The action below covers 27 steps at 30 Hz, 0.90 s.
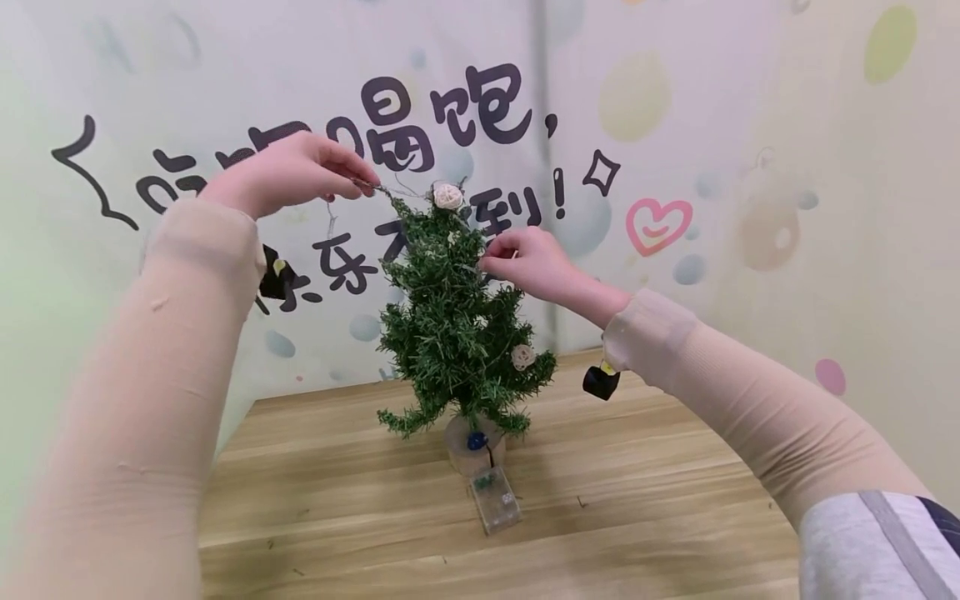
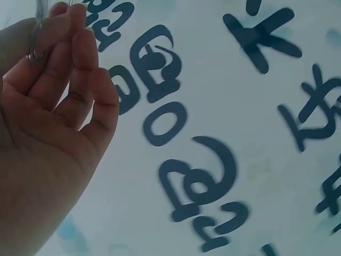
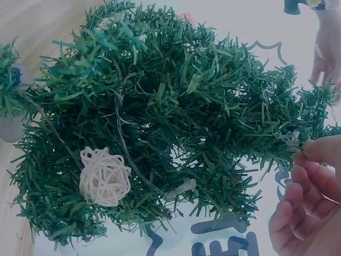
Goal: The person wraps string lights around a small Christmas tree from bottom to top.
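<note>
A small green artificial Christmas tree (image 1: 450,321) stands upright on the table, with a thin light-string wire (image 3: 121,128) wound through its branches. Beside the treetop, my left hand (image 1: 292,171) pinches a strand of this wire between thumb and fingers; a loop of it (image 2: 36,48) shows by the thumb in the left wrist view. At the tree's upper right side, my right hand (image 1: 536,262) pinches the wire near a small clear bulb (image 3: 292,140), close against the needles. A white woven ball (image 1: 448,197) sits at the top, and another ball (image 1: 522,357) rests among the lower right branches.
In front of the tree's round base (image 1: 459,454) lies a clear battery box (image 1: 496,502) on the wooden table (image 1: 337,500). Needle scraps are scattered around it. Behind the tree hangs a white printed backdrop (image 1: 675,108) with dark lettering. Black blocks (image 1: 602,382) dangle below both wrists.
</note>
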Available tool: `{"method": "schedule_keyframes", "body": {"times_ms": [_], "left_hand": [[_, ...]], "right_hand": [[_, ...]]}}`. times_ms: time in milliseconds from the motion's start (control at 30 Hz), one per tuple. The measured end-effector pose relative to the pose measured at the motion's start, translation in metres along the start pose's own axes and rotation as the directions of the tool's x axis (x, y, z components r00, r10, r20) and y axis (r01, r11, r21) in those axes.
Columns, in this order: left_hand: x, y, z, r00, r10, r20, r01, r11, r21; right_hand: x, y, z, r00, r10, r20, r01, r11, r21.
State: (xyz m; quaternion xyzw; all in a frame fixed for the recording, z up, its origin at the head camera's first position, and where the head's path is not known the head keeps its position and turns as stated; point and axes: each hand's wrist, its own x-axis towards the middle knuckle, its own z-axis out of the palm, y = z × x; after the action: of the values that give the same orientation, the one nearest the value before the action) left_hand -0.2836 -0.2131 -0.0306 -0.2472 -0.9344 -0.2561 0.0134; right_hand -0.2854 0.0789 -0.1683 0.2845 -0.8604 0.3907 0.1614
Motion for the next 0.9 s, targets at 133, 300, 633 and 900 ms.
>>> {"method": "schedule_keyframes", "body": {"times_ms": [133, 300, 633, 900], "left_hand": [[0.001, -0.024, 0.018, 0.999, 0.024, -0.043, -0.031, 0.983, -0.180], [0.007, -0.048, 0.046, 0.998, 0.042, -0.053, -0.056, 0.957, -0.285], [0.007, -0.048, 0.068, 0.999, 0.020, -0.051, -0.027, 0.991, -0.130], [0.012, -0.036, 0.075, 0.988, 0.056, -0.144, -0.048, 0.997, 0.056]], "right_hand": [[0.000, -0.001, -0.002, 1.000, -0.002, 0.001, 0.002, 1.000, -0.012], [0.000, -0.002, -0.003, 0.999, -0.016, 0.034, 0.017, 1.000, -0.025], [0.004, 0.002, -0.001, 1.000, 0.026, 0.012, -0.026, 0.999, 0.044], [0.015, 0.006, -0.002, 0.992, 0.096, -0.087, -0.092, 0.995, 0.043]]}}
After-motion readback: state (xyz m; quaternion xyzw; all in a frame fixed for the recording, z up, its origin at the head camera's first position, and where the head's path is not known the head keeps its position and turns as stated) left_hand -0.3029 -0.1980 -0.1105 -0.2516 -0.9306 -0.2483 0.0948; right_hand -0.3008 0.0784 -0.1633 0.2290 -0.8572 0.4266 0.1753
